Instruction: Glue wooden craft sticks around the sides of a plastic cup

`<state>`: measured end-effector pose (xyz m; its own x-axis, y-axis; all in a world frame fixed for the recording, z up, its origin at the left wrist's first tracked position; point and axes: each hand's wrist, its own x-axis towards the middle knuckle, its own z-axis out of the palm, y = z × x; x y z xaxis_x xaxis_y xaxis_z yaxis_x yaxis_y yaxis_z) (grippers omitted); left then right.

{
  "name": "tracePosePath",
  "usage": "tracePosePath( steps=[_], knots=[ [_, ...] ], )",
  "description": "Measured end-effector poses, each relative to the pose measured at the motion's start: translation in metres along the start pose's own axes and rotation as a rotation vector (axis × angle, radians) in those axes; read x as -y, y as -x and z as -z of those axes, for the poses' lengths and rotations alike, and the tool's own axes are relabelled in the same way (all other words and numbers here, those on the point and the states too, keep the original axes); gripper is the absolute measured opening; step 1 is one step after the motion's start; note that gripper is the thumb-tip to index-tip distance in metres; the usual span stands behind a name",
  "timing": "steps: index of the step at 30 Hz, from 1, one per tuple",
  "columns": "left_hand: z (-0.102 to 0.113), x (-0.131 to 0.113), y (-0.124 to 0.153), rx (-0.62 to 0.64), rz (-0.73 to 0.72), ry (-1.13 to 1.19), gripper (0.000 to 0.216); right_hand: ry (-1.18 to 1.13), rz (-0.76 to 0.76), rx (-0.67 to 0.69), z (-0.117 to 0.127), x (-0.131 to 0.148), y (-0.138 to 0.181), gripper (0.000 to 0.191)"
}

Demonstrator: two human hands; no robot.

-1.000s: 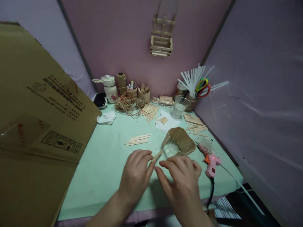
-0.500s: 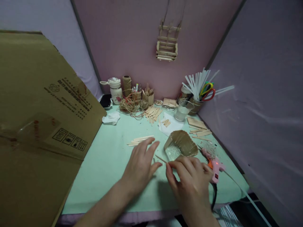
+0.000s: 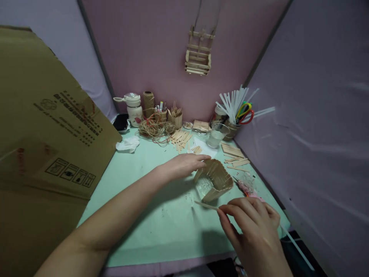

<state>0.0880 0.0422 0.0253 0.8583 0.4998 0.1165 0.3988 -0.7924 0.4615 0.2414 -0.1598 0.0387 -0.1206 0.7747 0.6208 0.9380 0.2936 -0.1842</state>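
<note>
A brown-walled container [image 3: 221, 177] with a scalloped rim and a clear-looking side stands on the pale green table cover. My left hand [image 3: 186, 165] reaches to its far left rim, fingers stretched out and nothing seen in them; whether the fingertips touch the rim I cannot tell. Nearer to me, my right hand [image 3: 250, 225] pinches one end of a thin wooden craft stick [image 3: 206, 206], whose free end points left in front of the container. Behind that hand lies a pink glue gun [image 3: 245, 188], mostly hidden.
Loose craft sticks [image 3: 180, 139] and more craft sticks [image 3: 233, 151] lie at the back. A clear plastic cup [image 3: 216, 135], tangled twine [image 3: 154, 130] and a holder [image 3: 232, 130] with glue sticks and scissors stand there too. On the left rises a large cardboard box [image 3: 57, 154].
My left hand has moved forward and right to the container's rim, covering where loose sticks lay. My right hand has moved right and nearer, still holding the craft stick. The view has shifted slightly.
</note>
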Motion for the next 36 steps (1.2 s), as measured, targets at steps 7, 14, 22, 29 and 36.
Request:
tracePosePath(
  steps=[7, 14, 22, 29, 36],
  knots=[
    [0.010, -0.028, 0.012, 0.024, -0.080, -0.447, 0.019, 0.112, 0.054, 0.016, 0.003, -0.013, -0.008, 0.018],
    [0.030, -0.073, 0.018, 0.309, 0.076, -0.415, 0.021, 0.164, 0.108, 0.069, 0.004, -0.009, -0.017, 0.017],
    [0.039, -0.059, 0.030, 0.224, 0.068, -0.262, 0.029, 0.204, 0.135, 0.118, -0.008, 0.000, -0.025, 0.024],
    [0.018, -0.012, 0.016, 0.192, -0.156, 0.201, 0.099, 0.217, 0.111, 0.136, -0.016, 0.001, -0.027, 0.023],
    [-0.007, 0.001, 0.001, 0.218, -0.129, 0.422, 0.119, 0.243, 0.108, 0.143, -0.020, 0.000, -0.028, 0.025]
  ],
)
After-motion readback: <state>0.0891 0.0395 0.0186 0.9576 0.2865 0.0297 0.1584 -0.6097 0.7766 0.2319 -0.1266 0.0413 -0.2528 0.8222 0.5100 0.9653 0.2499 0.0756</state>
